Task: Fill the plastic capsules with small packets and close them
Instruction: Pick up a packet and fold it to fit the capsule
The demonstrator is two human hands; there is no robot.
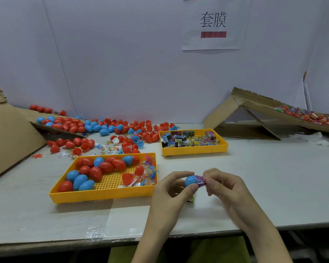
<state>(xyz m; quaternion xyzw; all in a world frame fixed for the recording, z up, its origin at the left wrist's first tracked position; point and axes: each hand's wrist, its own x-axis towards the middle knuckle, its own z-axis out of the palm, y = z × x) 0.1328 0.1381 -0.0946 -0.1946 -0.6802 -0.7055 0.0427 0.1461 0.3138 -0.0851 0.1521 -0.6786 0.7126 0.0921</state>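
Observation:
My left hand (172, 188) grips a blue capsule (191, 180) between thumb and fingers, above the table's front middle. My right hand (223, 184) pinches a purple printed wrapper (201, 180) that sits over the capsule's right end. A small packet (191, 198) lies on the table under my hands, mostly hidden. The near yellow tray (103, 194) holds several red and blue capsules plus clear packets of small toys (146, 175). The far yellow tray (194, 151) is filled with printed packets (188, 141).
Loose red and blue capsules and halves (106, 130) are strewn across the back left of the table. Cardboard sheets (8, 137) lean at the left. A cardboard ramp (264, 111) at the back right carries wrapped capsules (308, 115). Crumpled white paper (315, 139) lies near it.

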